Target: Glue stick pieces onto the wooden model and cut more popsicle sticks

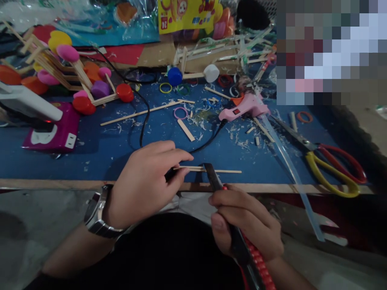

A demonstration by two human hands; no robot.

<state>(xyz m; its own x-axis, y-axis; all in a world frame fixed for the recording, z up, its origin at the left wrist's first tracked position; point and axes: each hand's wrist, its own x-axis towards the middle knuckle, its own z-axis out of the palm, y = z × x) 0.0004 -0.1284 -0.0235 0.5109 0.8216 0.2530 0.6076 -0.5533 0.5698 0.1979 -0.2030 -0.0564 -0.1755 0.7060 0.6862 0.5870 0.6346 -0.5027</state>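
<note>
My left hand (148,181), with a metal wristwatch (101,209) at its wrist, pinches two thin wooden sticks (226,171) near the table's front edge. One stick reaches farther right than the other; their left ends are hidden by my fingers. Wrapped round a black and red utility knife (214,179) is my right hand (244,217). The knife's dark blade end lies across the sticks, at the tip of the shorter one. Whether it cuts into the wood, I cannot tell.
Behind the hands lie a pink glue gun (246,108) with a long clear glue stick (290,169), scissors (329,161), shavings and a flat wood piece (186,129). At left are a purple power socket (68,125) and a stick frame with coloured caps (84,80). A black cable (146,114) crosses the table.
</note>
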